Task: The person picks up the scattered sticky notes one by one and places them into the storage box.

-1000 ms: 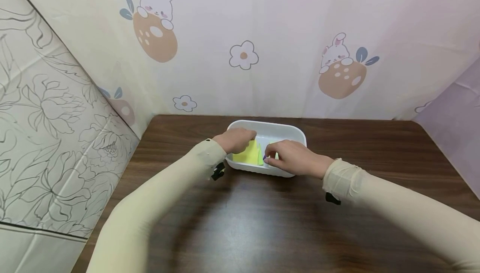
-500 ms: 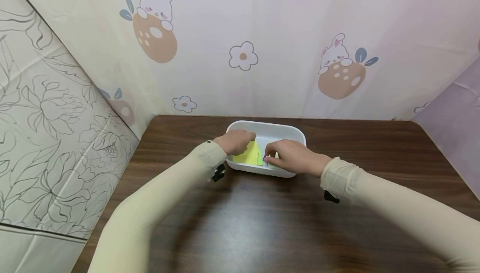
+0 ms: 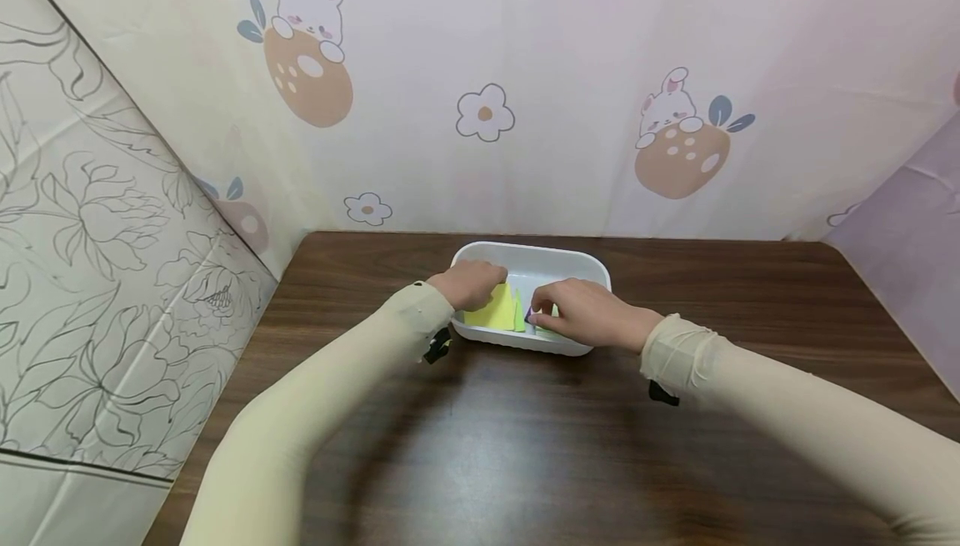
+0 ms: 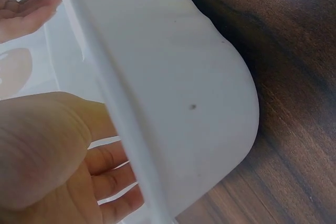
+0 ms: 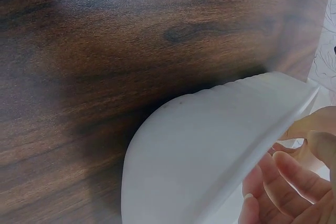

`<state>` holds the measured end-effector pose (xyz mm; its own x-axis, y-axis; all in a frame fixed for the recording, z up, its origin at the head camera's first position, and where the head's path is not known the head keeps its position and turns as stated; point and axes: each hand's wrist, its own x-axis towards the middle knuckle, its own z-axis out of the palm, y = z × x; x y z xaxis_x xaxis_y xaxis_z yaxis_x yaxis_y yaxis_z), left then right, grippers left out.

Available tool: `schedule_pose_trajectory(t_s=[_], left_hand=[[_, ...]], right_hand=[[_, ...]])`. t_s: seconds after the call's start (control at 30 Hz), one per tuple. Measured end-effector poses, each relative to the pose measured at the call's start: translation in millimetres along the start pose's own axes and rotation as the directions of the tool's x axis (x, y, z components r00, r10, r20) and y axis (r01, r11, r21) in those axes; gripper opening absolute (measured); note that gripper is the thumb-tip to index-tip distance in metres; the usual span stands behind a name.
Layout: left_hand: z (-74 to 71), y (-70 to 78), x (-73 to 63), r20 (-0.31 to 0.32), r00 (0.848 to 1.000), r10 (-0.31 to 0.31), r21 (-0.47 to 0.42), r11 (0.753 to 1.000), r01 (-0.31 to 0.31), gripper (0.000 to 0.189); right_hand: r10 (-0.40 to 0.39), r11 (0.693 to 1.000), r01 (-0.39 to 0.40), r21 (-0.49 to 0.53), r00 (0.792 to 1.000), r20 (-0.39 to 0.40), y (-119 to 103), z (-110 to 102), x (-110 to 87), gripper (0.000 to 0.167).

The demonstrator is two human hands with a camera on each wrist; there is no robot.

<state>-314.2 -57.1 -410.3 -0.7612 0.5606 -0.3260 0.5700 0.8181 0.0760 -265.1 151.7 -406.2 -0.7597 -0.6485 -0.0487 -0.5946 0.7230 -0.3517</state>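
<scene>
A white plastic basket (image 3: 555,344) stands near the back of the table. My left hand (image 3: 469,283) reaches over its left end, above a yellow paper square (image 3: 491,313); in the left wrist view the fingers (image 4: 113,179) extend inside, behind the rim. My right hand (image 3: 588,313) is over the right end, its fingers (image 5: 286,182) loosely bent and the thumb near them. Close to its fingertips shows a small purple piece (image 3: 529,313). A green paper piece (image 3: 519,313) stands between the hands, beside the yellow one. Part of the basket's contents is hidden under the hands.
The basket rests on a dark wood-grain table (image 3: 487,446). Behind it hangs a pale curtain (image 3: 570,96) printed with rabbits and flowers. A white sheet (image 3: 112,279) with line-drawn flowers borders the left side, and a lilac sheet (image 3: 915,237) the right.
Both hands keep nearly the same places over the basket. The basket and the papers show no clear movement; the view itself shifts very slightly.
</scene>
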Motion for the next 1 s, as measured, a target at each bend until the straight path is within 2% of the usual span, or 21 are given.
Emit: schedule_pose_trajectory(t_s=[0.23, 0.47, 0.8, 1.0], left_hand=[[1.3, -1.1, 0.9, 0.01, 1.0, 0.005, -0.008, 1.0, -0.005, 0.032], [3.3, -2.8, 3.1, 0.004, 1.0, -0.022, -0.023, 0.999, 0.022, 0.028], [-6.2, -5.1, 1.6, -0.078, 0.997, 0.026, -0.09, 0.995, -0.033, 0.033], [-13.5, -6.5, -1.3, -0.121, 0.992, 0.019, -0.139, 0.99, -0.036, 0.032]], right_hand=[[-0.008, 1.0, 0.008, 0.0, 1.0, 0.003, 0, 0, -0.3, 0.01], [-0.007, 1.0, 0.007, -0.007, 1.0, -0.002, -1, 1, -0.2, 0.009], [0.012, 1.0, -0.011, 0.012, 0.999, -0.03, -1, -3, -3.4, 0.011], [0.052, 0.999, -0.052, -0.005, 0.996, -0.077, -2, -4, -5.8, 0.016]])
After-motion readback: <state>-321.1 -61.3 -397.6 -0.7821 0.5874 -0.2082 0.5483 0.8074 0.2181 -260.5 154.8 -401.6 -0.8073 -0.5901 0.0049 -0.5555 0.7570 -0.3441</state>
